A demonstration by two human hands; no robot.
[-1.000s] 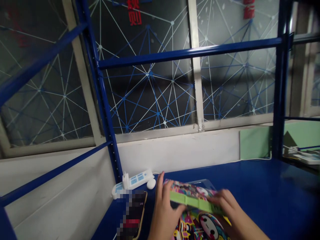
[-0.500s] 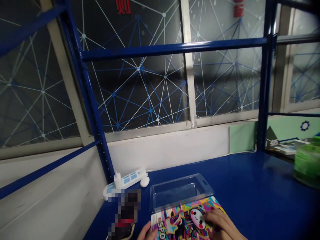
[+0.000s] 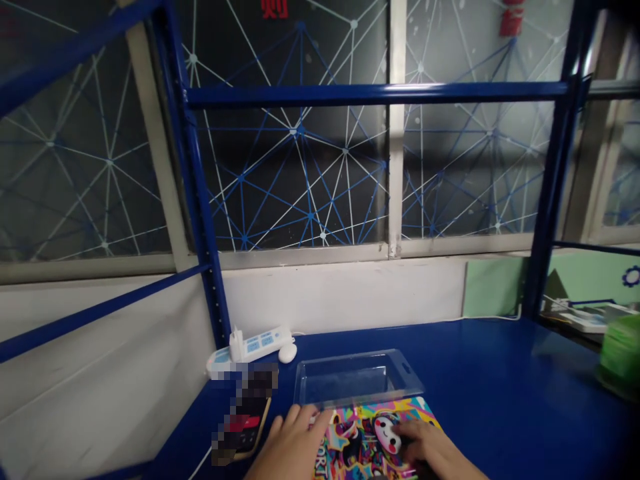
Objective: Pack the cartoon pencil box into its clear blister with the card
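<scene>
A colourful printed card or booklet point(image 3: 357, 433) with a white cartoon face lies at the bottom of the view. Flat over its left edge rests my left hand point(image 3: 295, 443), fingers spread. My right hand point(image 3: 430, 448) touches the printed surface beside the cartoon face, its fingers bent and partly apart. Just behind the card is a clear plastic tray point(image 3: 350, 379), which neither hand touches. The lower parts of both hands are cut off by the frame.
A phone point(image 3: 255, 423), partly pixelated, lies left of the card. Behind it are a white power strip point(image 3: 260, 343) and a small white rounded object point(image 3: 287, 353). Blue frame posts point(image 3: 550, 193) rise at the table's back corners. A green container point(image 3: 620, 353) stands far right.
My left hand has moved up and right onto the card's left part, covering its corner. My right hand stays near the cartoon face. The whole view has tilted slightly.
</scene>
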